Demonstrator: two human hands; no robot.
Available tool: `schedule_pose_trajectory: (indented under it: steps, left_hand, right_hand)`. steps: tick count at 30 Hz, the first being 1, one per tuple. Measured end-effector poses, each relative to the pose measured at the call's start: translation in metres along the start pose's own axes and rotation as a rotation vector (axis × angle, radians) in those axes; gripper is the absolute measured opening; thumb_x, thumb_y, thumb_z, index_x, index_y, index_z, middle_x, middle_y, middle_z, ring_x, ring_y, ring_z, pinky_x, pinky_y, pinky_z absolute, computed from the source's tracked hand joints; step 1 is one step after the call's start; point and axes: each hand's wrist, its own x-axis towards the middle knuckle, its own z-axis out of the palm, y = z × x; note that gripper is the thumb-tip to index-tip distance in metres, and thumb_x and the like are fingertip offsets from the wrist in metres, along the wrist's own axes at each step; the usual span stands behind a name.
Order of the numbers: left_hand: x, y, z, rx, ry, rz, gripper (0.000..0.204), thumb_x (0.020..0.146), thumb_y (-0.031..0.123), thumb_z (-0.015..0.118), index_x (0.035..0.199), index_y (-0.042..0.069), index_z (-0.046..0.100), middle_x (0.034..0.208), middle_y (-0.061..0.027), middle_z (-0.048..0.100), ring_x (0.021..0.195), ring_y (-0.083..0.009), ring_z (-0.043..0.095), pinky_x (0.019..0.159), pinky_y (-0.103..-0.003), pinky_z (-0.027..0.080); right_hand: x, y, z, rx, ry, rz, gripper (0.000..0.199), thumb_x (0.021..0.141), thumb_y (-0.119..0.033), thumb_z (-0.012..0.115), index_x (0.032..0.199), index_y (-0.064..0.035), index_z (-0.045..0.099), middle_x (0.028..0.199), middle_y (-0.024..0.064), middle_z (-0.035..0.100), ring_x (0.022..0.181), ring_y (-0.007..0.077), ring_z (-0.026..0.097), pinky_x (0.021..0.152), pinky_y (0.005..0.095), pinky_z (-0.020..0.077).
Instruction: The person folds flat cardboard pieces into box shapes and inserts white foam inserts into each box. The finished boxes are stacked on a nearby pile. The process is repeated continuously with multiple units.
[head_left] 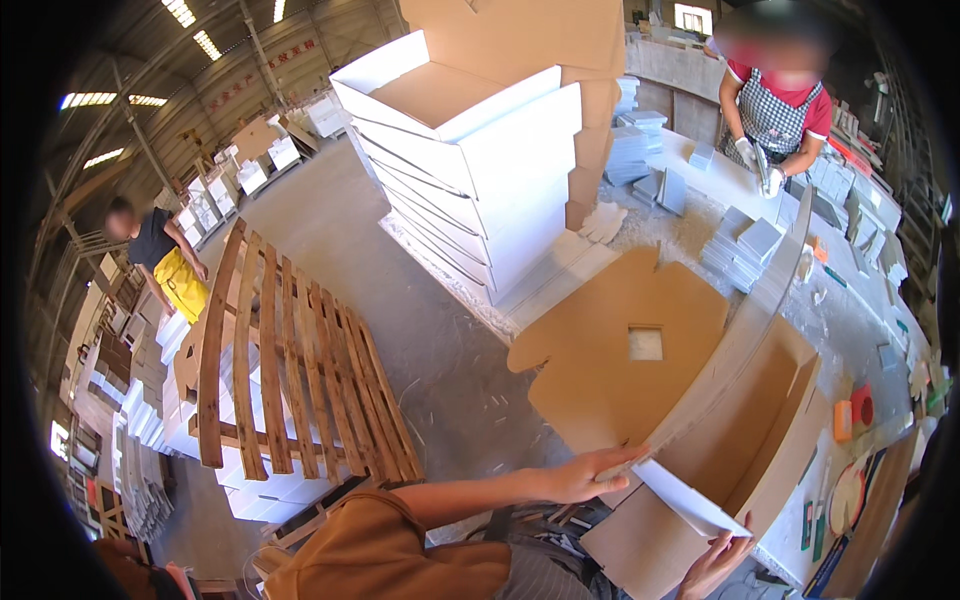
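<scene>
A partly folded cardboard box (770,430), brown inside with a white end flap (690,497), lies in front of me at the lower right. My left hand (590,475) is closed on the box's near left corner, thumb and fingers at the edge. At the other end of the white flap, my right hand (715,565) has its fingertips curled over the edge, with part of the hand cut off by the dark rim. Just beyond the box lies a flat brown cardboard blank (620,350) with a square cutout.
A tall stack of white, open-topped boxes (520,180) stands ahead. Wooden pallets (300,370) lean at left, near a person in a yellow apron (180,285). Across the dusty worktable (690,235), a person in a checked apron (770,120) handles tiles beside grey tile stacks (740,250).
</scene>
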Motion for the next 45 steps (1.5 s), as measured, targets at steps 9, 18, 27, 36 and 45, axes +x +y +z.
schedule_pose_trajectory:
  steps: [9,18,27,36,45]
  left_hand:
    - [-0.004,-0.032,0.003,0.085,0.051,-0.151,0.044,0.093,0.030,0.053,0.123,0.000,0.048,0.118,-0.0174,0.054,0.110,-0.0264,0.050,0.095,-0.036,0.038]
    - [-0.008,-0.045,0.017,0.098,0.224,0.023,0.033,0.095,0.029,0.051,0.104,-0.003,0.053,0.095,-0.0103,0.055,0.090,-0.0240,0.053,0.081,-0.036,0.042]
    - [-0.002,-0.048,0.021,0.085,0.222,0.029,0.036,0.095,0.029,0.051,0.112,-0.003,0.051,0.102,-0.0110,0.055,0.096,-0.0241,0.052,0.086,-0.034,0.041]
    - [0.005,-0.036,0.026,0.118,0.279,0.109,0.037,0.094,0.029,0.052,0.111,-0.004,0.053,0.100,-0.0129,0.058,0.094,-0.0255,0.055,0.083,-0.035,0.043]
    - [-0.001,-0.030,0.020,0.045,0.356,0.039,0.035,0.092,0.028,0.056,0.111,-0.001,0.055,0.097,-0.0131,0.062,0.091,-0.0232,0.059,0.080,-0.034,0.047]
  right_hand:
    - [0.044,-0.002,-0.006,0.366,-0.125,0.417,0.053,0.084,-0.016,0.061,0.131,-0.0133,0.037,0.103,0.0051,0.050,0.079,0.0112,0.050,0.054,0.0220,0.0396]
    - [0.044,0.005,0.007,-0.525,-0.184,-0.689,0.044,0.074,0.002,0.063,0.118,-0.0030,0.054,0.121,0.0135,0.051,0.103,0.0303,0.053,0.085,0.0386,0.0473]
    - [0.043,-0.001,0.020,-0.656,-0.498,-0.561,0.043,0.068,-0.033,0.075,0.100,-0.0066,0.062,0.098,0.0096,0.059,0.100,0.0258,0.055,0.076,0.0367,0.0503]
    - [0.074,-0.015,0.052,-0.462,-0.837,-0.469,0.044,0.078,-0.032,0.068,0.111,-0.0040,0.057,0.108,0.0139,0.055,0.107,0.0313,0.050,0.093,0.0388,0.0419]
    - [0.108,-0.045,0.065,-0.454,-1.292,-0.355,0.040,0.070,-0.032,0.074,0.098,-0.0050,0.064,0.097,0.0150,0.063,0.092,0.0312,0.060,0.078,0.0371,0.0467]
